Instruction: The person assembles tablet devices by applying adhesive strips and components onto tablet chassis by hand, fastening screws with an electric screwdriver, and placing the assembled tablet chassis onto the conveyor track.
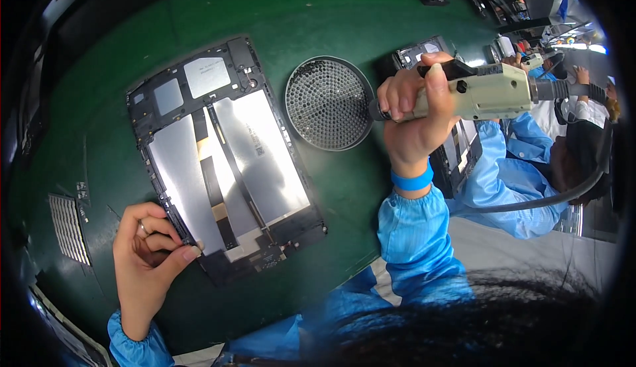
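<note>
An opened tablet housing [265, 138] lies tilted on the green bench, its black frame around silvery metal plates and dark flex strips. At its lower left edge, the thumb and fingers of my left hand [147, 258] are closed on the frame; a ring sits on one finger. My right hand [421, 128], with a blue wrist strap, is wrapped around a cream electric screwdriver [493, 95]. The screwdriver lies roughly level, its nose pointing left at the right rim of a round dish [305, 135] pitted with many small holes. Its bit is not visible.
A strip of small silvery parts [69, 229] lies left of the housing. Behind my right arm is another opened tablet housing [472, 143]. A thick cable [556, 198] loops on the right, near a co-worker in a blue smock [513, 181]. The green bench [218, 9] extends away.
</note>
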